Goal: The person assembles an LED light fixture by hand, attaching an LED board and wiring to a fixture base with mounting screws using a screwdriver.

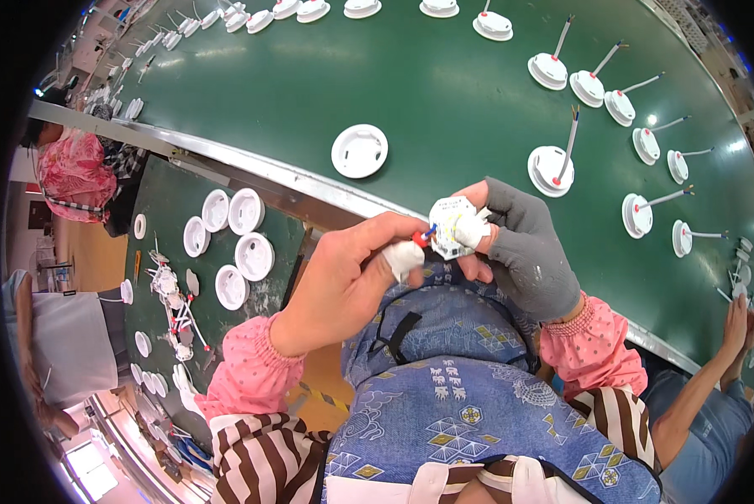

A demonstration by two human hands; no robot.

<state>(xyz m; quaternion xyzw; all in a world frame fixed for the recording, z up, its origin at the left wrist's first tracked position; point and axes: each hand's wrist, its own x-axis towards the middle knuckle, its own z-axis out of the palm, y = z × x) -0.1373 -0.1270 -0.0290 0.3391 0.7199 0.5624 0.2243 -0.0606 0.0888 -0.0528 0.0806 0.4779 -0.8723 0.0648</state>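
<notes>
In front of my waist, my right hand (524, 244), in a grey glove with bare fingertips, pinches a small round white LED board (447, 214) with yellowish spots. White tape wraps one of its fingertips. My left hand (343, 273) is bare, with white tape on a finger. Its thumb and fingers are closed on a short wire with a red sleeve (420, 239) and a blue end, which meets the board's left edge. Whether the wire is fixed there, I cannot tell. Beyond my hands, a white round housing (359, 151) lies on the green belt.
White lamp bases with upright wires (552, 172) stand along the belt's far and right parts. A metal rail (285, 175) edges it. At left, a side table (163, 223) carries white housings (253, 256) and loose wires (175, 302). Other people sit left; a co-worker's hands (736, 328) work at right.
</notes>
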